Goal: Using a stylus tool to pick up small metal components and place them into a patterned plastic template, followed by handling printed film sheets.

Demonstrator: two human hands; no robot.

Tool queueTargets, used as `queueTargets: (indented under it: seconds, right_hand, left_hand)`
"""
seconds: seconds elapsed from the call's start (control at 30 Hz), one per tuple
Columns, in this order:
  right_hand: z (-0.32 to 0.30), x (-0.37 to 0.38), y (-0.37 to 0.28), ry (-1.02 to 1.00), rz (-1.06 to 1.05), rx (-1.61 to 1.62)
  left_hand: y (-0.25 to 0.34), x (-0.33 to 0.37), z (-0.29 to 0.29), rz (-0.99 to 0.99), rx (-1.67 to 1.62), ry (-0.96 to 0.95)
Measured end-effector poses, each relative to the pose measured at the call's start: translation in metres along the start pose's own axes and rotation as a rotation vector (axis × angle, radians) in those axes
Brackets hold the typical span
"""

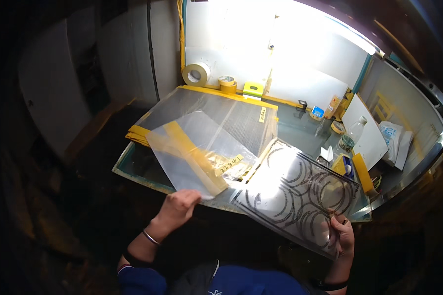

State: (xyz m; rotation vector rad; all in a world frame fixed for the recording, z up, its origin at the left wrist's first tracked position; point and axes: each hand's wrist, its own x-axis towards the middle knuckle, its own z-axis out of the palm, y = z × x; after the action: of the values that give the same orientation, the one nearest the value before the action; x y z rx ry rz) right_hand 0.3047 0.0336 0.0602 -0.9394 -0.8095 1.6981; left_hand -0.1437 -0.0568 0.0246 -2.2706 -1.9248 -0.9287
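"How does the patterned sheet (296, 199) look?"
"Smooth and glossy, like plastic; the yellow-banded film (194, 153) seems clear plastic too."
"And the desk (296, 122)?"
"Glassy, shiny. The bracelet (151, 237) resembles polished metal."

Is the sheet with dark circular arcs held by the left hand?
No, the right hand holds the patterned sheet; the left hand, a clear sheet.

Pale tape roll (205, 74), yellow tape rolls (228, 88) (stacked), green-and-white box (252, 89), clear bottle (352, 134)

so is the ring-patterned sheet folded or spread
Spread out: the ring-patterned sheet extends flat from the right hand, with dark arcs across its face.
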Motion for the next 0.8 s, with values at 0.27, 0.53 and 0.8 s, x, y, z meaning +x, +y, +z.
queueTargets:
  seconds: [0.27, 0.53, 0.8]
  right_hand:
    - [-0.005, -0.005, 0.012, -0.16, 0.243, -0.158]
    - [-0.018, -0.016, 0.007, -0.185, 0.306, -0.115]
    - [-0.002, 0.001, 0.023, -0.228, 0.351, -0.161]
  left_hand:
    - [0.002, 0.004, -0.011, -0.008, 0.239, 0.102]
    - [-0.003, 0.037, -0.014, -0.622, -0.49, 0.066]
    - [0.017, 0.037, -0.006, -0.038, -0.043, 0.454]
